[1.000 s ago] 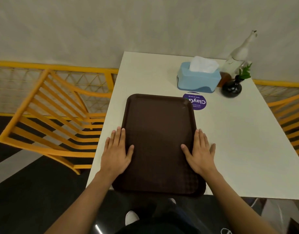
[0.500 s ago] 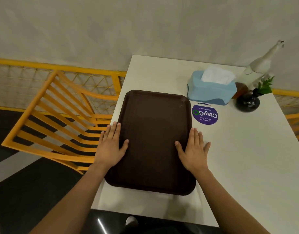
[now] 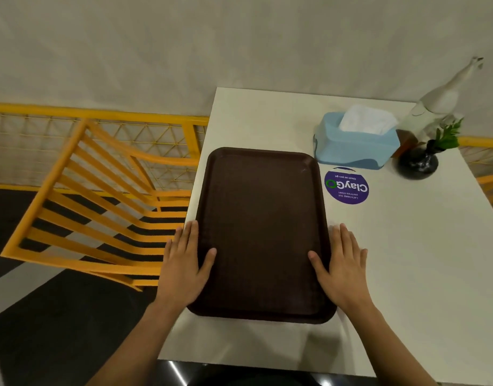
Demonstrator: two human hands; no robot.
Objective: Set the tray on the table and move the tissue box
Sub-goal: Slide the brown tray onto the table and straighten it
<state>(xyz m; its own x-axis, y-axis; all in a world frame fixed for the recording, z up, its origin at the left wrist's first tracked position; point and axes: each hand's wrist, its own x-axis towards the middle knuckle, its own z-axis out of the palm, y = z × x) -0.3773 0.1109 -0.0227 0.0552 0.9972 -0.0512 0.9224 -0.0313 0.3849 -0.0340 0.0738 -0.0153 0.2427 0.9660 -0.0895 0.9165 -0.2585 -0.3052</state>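
Note:
A dark brown tray [image 3: 262,232] lies flat on the white table [image 3: 406,274], along its left side, with its near end a little inside the front edge. My left hand [image 3: 184,268] rests flat on the tray's left rim and my right hand [image 3: 342,266] on its right rim. Both thumbs lie on the tray's surface and the fingers point away from me. A light blue tissue box [image 3: 354,147] with a white tissue sticking up stands just beyond the tray's far right corner, apart from both hands.
A round purple sticker [image 3: 347,186] lies between tray and tissue box. A black vase with a green sprig [image 3: 418,162] and a pale bottle [image 3: 440,98] stand at the far right by the wall. A yellow slatted chair [image 3: 100,204] and a yellow railing [image 3: 100,111] are left of the table.
The tray has slid forward from overhanging the table's front edge to lying fully on it. Both hands moved with it on its sides.

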